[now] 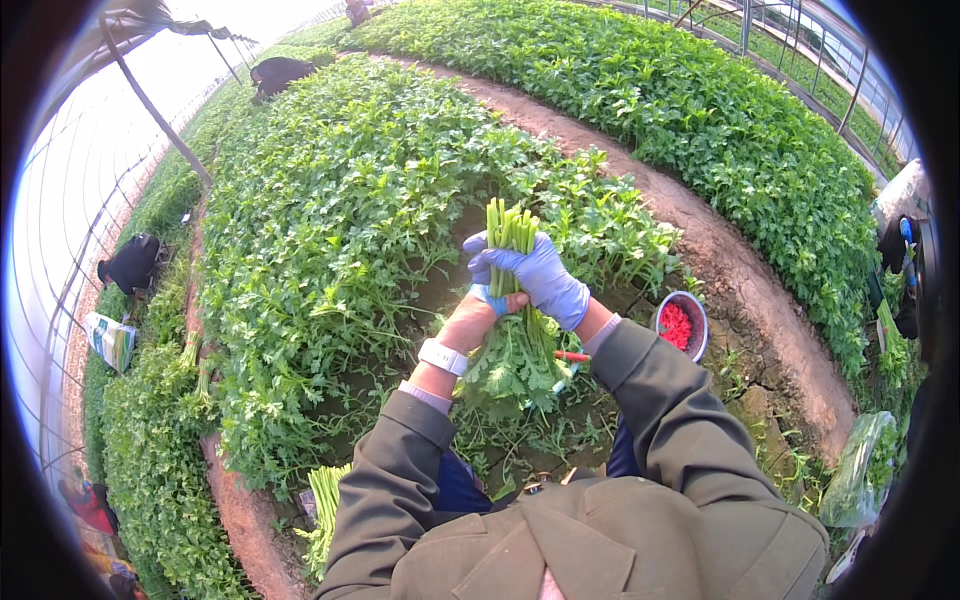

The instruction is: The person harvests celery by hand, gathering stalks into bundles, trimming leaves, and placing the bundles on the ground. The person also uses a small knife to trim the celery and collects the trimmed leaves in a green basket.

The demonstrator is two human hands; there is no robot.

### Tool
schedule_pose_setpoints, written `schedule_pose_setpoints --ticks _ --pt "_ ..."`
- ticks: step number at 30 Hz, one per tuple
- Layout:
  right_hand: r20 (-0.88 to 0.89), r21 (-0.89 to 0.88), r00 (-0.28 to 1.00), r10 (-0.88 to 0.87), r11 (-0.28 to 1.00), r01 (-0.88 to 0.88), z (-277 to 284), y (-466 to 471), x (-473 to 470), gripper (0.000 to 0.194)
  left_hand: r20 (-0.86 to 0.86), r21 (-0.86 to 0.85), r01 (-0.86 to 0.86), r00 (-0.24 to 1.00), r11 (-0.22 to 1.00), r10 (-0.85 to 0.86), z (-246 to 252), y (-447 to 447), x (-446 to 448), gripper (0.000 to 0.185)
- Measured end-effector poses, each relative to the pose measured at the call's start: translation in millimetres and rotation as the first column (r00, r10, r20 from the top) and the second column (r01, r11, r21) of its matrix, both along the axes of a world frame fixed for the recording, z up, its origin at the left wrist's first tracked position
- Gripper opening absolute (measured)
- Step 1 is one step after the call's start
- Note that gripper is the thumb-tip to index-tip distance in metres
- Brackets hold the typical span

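Observation:
A bunch of leafy green stalks (511,229) is held upside down before me, cut ends up and leaves hanging below. My left hand (491,281), in a torn-looking blue glove with the thumb bare, is closed around its left side, a white watch on the wrist. From the right, my right hand (545,279), in a blue-violet glove, wraps the same stalks and touches the left. Behind the hanging leaves, a red handle (571,355) partly shows near the ground; its tool cannot be told. A metal bowl (703,335) with red bands or ties (674,325) stands to the right.
Dense leafy crop (330,195) grows in front and to both sides. A bare soil path (720,247) curves along the right. Cut stalks (327,510) lie by my left side. A clear plastic bag (857,476) sits at right. Other people crouch at the left and far back.

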State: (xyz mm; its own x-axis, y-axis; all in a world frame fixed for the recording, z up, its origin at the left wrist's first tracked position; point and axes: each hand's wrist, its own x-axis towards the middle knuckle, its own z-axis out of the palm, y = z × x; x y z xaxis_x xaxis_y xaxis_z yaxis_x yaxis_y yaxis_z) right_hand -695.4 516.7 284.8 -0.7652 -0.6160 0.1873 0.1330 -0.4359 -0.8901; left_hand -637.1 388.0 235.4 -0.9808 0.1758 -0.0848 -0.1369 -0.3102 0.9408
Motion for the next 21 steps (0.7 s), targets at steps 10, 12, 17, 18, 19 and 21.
schedule_pose_setpoints --ticks 10,12,17,18,19,21 --pt "0.090 -0.067 0.947 0.309 0.950 -0.303 10 16 -10 0.035 0.093 0.206 0.090 0.989 0.975 -0.111 -11 12 15 0.038" --pt "0.076 -0.019 0.966 0.246 0.969 -0.245 9 14 -7 0.031 0.021 0.147 0.121 0.992 0.982 -0.126 -4 8 15 0.039" --pt "0.085 -0.014 0.975 0.206 0.979 -0.205 6 8 6 0.035 -0.063 -0.054 0.088 0.994 0.995 -0.092 8 -1 16 0.043" --pt "0.074 -0.050 0.970 0.232 0.972 -0.228 6 7 7 0.035 -0.048 -0.100 0.064 0.996 0.993 -0.069 7 2 18 0.043" --pt "0.065 -0.011 0.963 0.262 0.965 -0.262 7 9 6 0.039 -0.027 0.010 0.060 0.998 0.998 -0.060 6 6 20 0.042" --pt "0.095 -0.052 0.961 0.260 0.965 -0.256 10 13 2 0.037 0.010 -0.019 0.090 0.996 0.996 -0.090 5 10 21 0.041"
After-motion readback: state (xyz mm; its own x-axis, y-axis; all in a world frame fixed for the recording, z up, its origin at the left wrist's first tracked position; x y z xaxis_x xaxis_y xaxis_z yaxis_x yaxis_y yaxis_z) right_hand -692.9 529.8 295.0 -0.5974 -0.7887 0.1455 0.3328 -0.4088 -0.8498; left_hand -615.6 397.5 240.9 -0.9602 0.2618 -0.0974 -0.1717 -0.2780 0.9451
